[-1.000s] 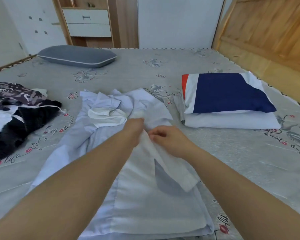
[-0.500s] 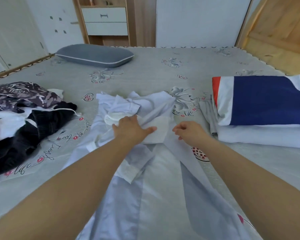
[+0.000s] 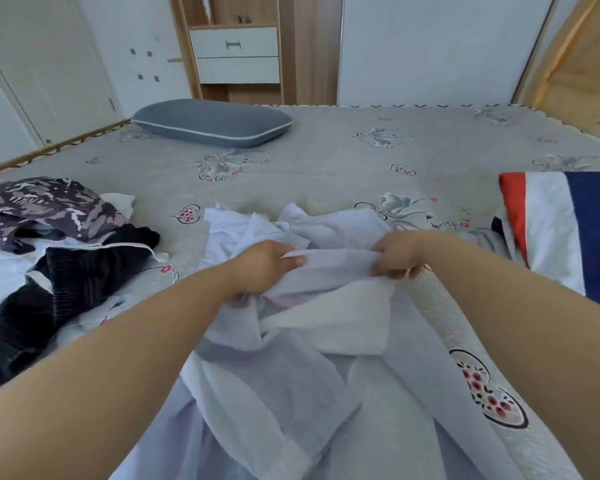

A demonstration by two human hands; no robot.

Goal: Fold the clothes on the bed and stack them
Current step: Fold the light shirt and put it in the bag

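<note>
Hands at work on pale blue shirt (image 3: 312, 368), which lies spread mid-bed, near side, its collar end bunched toward the grey pillow (image 3: 212, 122). Left hand (image 3: 261, 268) has fingers curled round a fold of the shirt's upper cloth, thumb pinning a white strip; right hand (image 3: 397, 254) pinches the other end of that same strip, so the band runs taut between them. Judged purpose: holding one straight edge level so the cloth folds square rather than on the skew. Below the hands the shirt hangs in loose, overlapping panels, not yet flat. Left of the shirt, just apart from it, sits the unfolded heap (image 3: 39, 258), dark and patterned garments tangled with white. Right of the shirt, the folded stack (image 3: 565, 230) with its red, white and navy top piece; its near edge is close to the right forearm. Beyond the shirt, toward the pillow, bed cover (image 3: 361, 168) lies bare, good room to spread or turn the garment. Room sideways is tighter, stack and heap hemming both flanks.
</note>
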